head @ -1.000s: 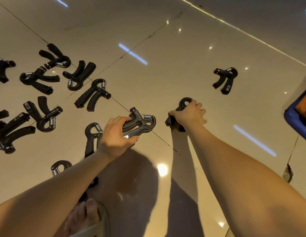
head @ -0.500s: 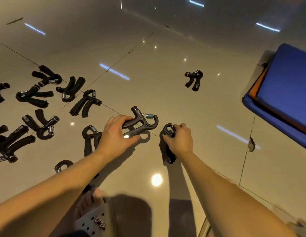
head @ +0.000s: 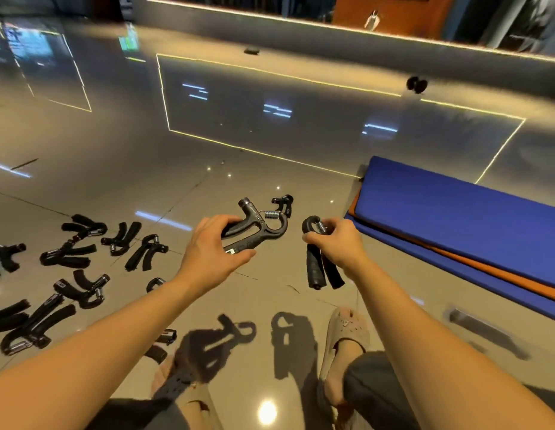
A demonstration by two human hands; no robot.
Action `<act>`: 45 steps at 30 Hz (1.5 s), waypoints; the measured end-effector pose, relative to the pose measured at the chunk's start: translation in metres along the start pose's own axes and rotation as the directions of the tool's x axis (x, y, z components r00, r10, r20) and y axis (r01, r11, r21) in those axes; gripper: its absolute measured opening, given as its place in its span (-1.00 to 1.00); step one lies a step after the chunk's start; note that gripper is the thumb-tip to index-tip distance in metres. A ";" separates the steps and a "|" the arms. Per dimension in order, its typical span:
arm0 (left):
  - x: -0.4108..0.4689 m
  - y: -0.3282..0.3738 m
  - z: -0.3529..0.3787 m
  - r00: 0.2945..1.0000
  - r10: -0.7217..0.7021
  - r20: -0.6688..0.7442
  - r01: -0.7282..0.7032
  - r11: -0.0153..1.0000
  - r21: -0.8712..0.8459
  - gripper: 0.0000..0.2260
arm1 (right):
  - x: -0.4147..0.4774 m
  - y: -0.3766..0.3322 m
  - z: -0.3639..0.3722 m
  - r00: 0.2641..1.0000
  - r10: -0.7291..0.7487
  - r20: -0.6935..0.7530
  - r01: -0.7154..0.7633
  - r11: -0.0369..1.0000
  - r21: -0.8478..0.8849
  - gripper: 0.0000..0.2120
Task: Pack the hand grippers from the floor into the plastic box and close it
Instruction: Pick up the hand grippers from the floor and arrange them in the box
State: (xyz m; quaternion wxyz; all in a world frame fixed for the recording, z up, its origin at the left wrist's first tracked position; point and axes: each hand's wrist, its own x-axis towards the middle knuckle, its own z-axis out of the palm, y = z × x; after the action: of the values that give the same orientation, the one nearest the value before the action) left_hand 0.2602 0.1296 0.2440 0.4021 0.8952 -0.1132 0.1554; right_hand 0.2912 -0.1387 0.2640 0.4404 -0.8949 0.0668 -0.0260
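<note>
My left hand [head: 209, 249] grips a black hand gripper [head: 257, 226] by its handles, lifted off the floor, spring end pointing right. My right hand [head: 339, 242] holds a second hand gripper [head: 316, 262] near its spring, its two foam handles hanging down. Several more black hand grippers [head: 71, 256] lie scattered on the shiny floor at the left. One lone gripper [head: 284, 203] lies on the floor just beyond the held ones. No plastic box is in view.
A blue mat over an orange one [head: 456, 218] lies on the floor at the right. My two feet in slippers [head: 344, 333] stand below the hands. Small dark objects [head: 416, 84] sit far back near a lit wall edge.
Both hands have lifted their grippers off the floor and the view has tilted up, so the room's far side and the whole blue mat show.
</note>
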 end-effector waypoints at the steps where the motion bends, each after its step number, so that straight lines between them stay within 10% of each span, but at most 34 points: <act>1: -0.006 0.017 -0.007 0.999 0.033 0.016 -0.033 0.999 -0.008 -0.46 | -0.014 -0.012 -0.020 1.000 -0.016 -0.007 0.016 1.000 -0.019 -0.67; 24: -0.140 0.281 0.001 0.796 0.493 0.352 -0.388 0.861 -0.328 -0.46 | -0.335 -0.042 -0.270 1.000 0.021 0.000 -0.020 0.966 -0.257 -0.64; 45: -0.089 0.340 0.167 0.670 0.542 0.508 -0.417 0.840 -0.347 -0.44 | -0.272 0.119 -0.359 0.988 0.078 0.132 -0.030 0.944 -0.330 -0.65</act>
State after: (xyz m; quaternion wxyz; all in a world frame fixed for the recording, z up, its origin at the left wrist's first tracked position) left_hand 0.0978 -0.2104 0.3390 0.3800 0.7902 -0.4792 -0.0408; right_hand -0.0278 -0.4532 0.3927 0.2902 -0.9529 0.0628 0.0618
